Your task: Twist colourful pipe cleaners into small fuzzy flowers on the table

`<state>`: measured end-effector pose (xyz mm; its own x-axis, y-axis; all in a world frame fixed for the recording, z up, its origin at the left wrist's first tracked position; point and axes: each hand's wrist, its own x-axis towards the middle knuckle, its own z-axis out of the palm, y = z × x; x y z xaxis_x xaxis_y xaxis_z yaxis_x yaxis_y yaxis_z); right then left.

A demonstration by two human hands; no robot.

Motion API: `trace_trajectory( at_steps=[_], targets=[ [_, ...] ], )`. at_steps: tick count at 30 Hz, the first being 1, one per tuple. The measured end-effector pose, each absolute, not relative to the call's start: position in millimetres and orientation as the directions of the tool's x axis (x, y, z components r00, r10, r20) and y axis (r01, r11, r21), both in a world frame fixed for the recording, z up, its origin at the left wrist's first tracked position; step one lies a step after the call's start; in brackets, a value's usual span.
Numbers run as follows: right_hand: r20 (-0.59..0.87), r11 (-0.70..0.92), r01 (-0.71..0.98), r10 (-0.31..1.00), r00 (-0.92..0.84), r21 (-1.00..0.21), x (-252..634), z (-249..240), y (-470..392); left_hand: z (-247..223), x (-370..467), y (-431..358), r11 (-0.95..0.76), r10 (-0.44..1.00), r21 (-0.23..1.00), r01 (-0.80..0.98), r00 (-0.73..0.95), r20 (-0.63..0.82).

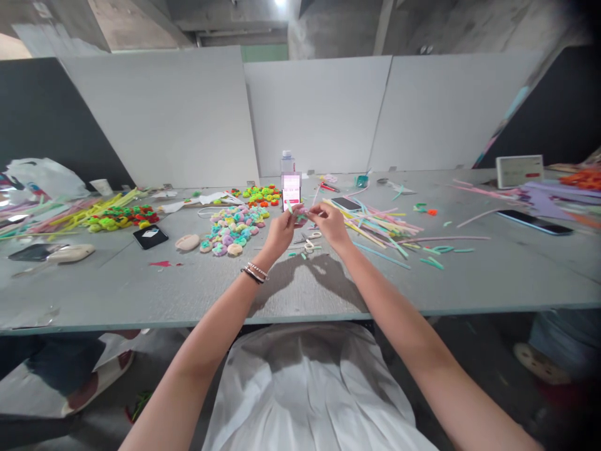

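In the middle of the head view both hands are raised over the table, their fingertips almost meeting. My left hand [280, 229], with bracelets at the wrist, is closed in a pinch on a small pastel pipe cleaner piece [290, 206] with a pale green end. My right hand [332, 224] pinches at the same small work, a pale pinkish strand [316, 195] rising beside its fingers. The work's exact shape is too small to make out. Below the hands lie scissors [308, 245] with pale handles and green offcuts. An upright phone [292, 190] stands just behind them.
Left of the hands is a heap of pastel fuzzy pieces [232, 228]; loose pastel pipe cleaners [375, 227] lie to the right beside a flat phone [346, 203]. A bottle [287, 161] stands behind. Farther right are another phone [534, 222] and a white-framed device [519, 171].
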<state>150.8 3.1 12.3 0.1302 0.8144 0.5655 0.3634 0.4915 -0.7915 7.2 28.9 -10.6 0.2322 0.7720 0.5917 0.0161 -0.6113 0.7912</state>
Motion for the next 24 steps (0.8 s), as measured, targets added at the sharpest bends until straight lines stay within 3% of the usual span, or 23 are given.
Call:
trace_trajectory(
  at_steps=[9, 17, 24],
  targets=[
    [0.565, 0.476, 0.382, 0.809, 0.162, -0.792, 148.6, 9.7, 4.2, -7.1, 8.7, 25.3, -0.543, 0.824, 0.84, -0.011, 0.183, 0.535],
    [0.664, 0.547, 0.482, 0.741, 0.103, -0.685, 146.6, 8.4, 3.1, -7.1, 7.7, 26.9, -0.542, 0.837, 0.839, 0.051, 0.127, 0.533],
    [0.557, 0.496, 0.339, 0.824, 0.107, -0.799, 143.3, 6.1, 3.4, -4.0, 7.9, 25.3, -0.495, 0.857, 0.869, -0.023, 0.153, 0.492]
  ],
)
